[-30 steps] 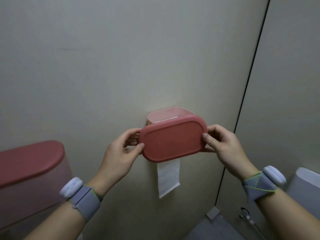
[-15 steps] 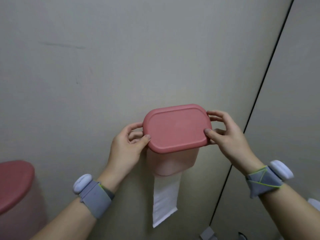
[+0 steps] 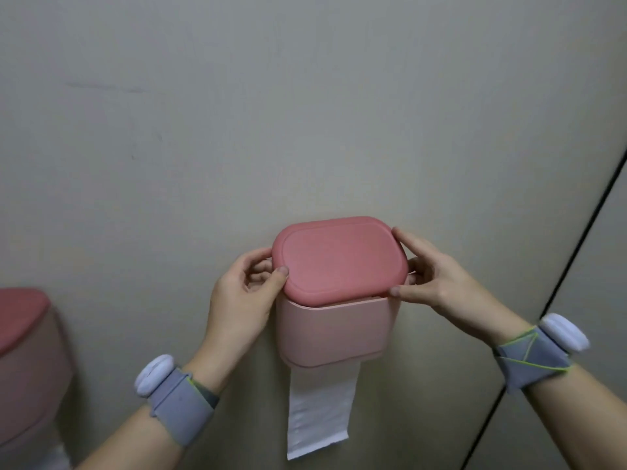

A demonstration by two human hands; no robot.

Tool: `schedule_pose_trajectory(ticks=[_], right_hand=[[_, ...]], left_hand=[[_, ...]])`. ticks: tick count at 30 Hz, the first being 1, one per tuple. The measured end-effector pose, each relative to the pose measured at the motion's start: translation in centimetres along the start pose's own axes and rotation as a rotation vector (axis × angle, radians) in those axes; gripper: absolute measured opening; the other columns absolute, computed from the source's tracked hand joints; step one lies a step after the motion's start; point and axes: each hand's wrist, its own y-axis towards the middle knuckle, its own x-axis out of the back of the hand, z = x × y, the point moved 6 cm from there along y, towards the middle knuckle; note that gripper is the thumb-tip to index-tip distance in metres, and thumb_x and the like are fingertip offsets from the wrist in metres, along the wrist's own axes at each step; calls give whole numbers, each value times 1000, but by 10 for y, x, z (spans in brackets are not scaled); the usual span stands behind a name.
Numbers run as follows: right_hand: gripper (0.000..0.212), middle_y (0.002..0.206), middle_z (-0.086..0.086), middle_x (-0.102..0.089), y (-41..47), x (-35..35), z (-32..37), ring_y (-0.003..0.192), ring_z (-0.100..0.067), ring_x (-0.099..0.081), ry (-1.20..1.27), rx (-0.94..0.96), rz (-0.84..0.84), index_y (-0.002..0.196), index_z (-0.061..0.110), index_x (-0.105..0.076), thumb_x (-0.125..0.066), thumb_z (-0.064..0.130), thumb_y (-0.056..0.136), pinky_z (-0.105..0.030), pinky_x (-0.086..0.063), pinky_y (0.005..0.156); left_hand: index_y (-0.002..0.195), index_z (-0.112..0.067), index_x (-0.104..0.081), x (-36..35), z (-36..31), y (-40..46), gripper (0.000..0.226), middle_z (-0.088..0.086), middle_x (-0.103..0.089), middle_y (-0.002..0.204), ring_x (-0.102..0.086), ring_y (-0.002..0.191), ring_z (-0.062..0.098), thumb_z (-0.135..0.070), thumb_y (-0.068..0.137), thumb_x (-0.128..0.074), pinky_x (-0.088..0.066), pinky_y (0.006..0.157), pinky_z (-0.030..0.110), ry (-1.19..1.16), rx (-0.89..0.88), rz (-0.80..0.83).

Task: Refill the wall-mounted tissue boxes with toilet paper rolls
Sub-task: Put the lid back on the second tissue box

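Roll itself stays hidden inside the box (image 3: 334, 330); only a paper tail (image 3: 319, 413) shows, hanging out of the bottom below both hands. A second box (image 3: 25, 364) sits well to the left of the left hand (image 3: 242, 300), cut off by the frame edge and blurred, so its contents cannot be made out. Whether the lid (image 3: 339, 259) is fully seated is hard to tell: its front edge appears slightly raised, with a thin dark gap above the box rim between the two thumbs.

Left hand grips the lid's left end, thumb (image 3: 276, 278) pressed on the top edge and the curled fingers tucked behind and beneath the rim (their tips are out of sight). Right hand (image 3: 437, 283) holds the lid's right end more loosely, index finger stretched along the back corner, thumb (image 3: 405, 293) at the front lower corner, the middle fingers bent against the side. Between the hands the lid sits on top of the box, which is fixed to the wall (image 3: 237, 130).

Count: two hands, two wristbands (image 3: 179, 398) (one grey strap with a white round disc on each wrist, the right one (image 3: 536, 354) edged in green), two pink boxes, one lid held, one strip of paper. A dark vertical seam (image 3: 573, 252) runs down the wall just right of the right wrist.
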Motion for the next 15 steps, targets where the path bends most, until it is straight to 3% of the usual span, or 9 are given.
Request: schedule_pose_trajectory(ticks=[2, 5, 9, 11, 15], right_hand=[[94, 139, -2, -38, 3, 1, -2, 70, -8, -50, -25, 30, 37, 151, 17, -33, -75, -14, 73, -22, -49, 69], [96, 139, 0, -37, 10, 0, -1, 68, -6, -48, -72, 68, 53, 150, 15, -34, -78, -14, 70, -19, -48, 65], [91, 117, 5, -47, 16, 3, 0, 65, -4, -49, -71, 110, 76, 146, 15, -40, -82, -5, 68, -16, -48, 67], [89, 110, 8, -50, 16, 5, 1, 73, -6, -53, -116, 137, 73, 144, 17, -43, -85, 6, 67, -14, -48, 74], [92, 126, 11, -53, 10, 7, -1, 111, -8, -57, -129, 147, 80, 143, 22, -45, -80, 35, 59, -20, -43, 99]], left_hand=[[113, -12, -66, -1, -2, -4, 27, 3, -63, 86, -55, 73, 9, -4, 88, -69, -50, 77, 23, 47, -7, -49], [114, -12, -68, -1, -5, -4, 26, 2, -62, 82, -52, 72, 10, -7, 89, -69, -47, 77, 31, 89, 8, -94], [107, -21, -70, 1, -18, -4, 20, 2, -63, 77, -50, 61, 3, -12, 90, -68, -45, 74, 29, 163, -35, -138], [108, -20, -71, 1, -20, -8, 19, 2, -65, 77, -49, 58, 0, -13, 91, -67, -46, 73, 29, 192, -52, -149], [114, -18, -71, 1, -10, -11, 22, 0, -73, 88, -53, 60, -4, -17, 92, -66, -49, 76, 29, 271, -18, -162]])
